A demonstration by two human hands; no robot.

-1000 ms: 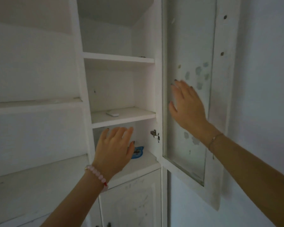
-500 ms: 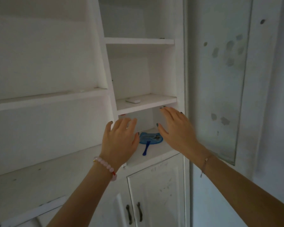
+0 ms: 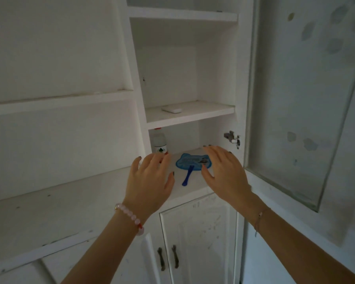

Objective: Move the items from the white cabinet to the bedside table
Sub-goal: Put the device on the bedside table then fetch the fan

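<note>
A blue cat-shaped hand fan [image 3: 190, 163] with a blue handle lies flat on the lowest shelf of the white cabinet [image 3: 191, 116]. A clear water bottle [image 3: 159, 141] with a red cap stands at that shelf's back left. On the shelf above rests a small white flat box [image 3: 171, 109]. My left hand [image 3: 151, 181] hovers open just left of the fan, in front of the bottle. My right hand [image 3: 223, 171] is open too, its fingers over the fan's right edge. Neither hand grips anything.
The cabinet's glass door [image 3: 301, 99] stands swung open on the right, its hinge [image 3: 232, 138] showing. Below the shelf are two shut cupboard doors with dark handles [image 3: 168, 258]. Long white shelves [image 3: 55, 103] run off to the left.
My right hand has left the glass door and come down to the fan. Both hands have reached further into the lowest shelf. The bottle has come into view.
</note>
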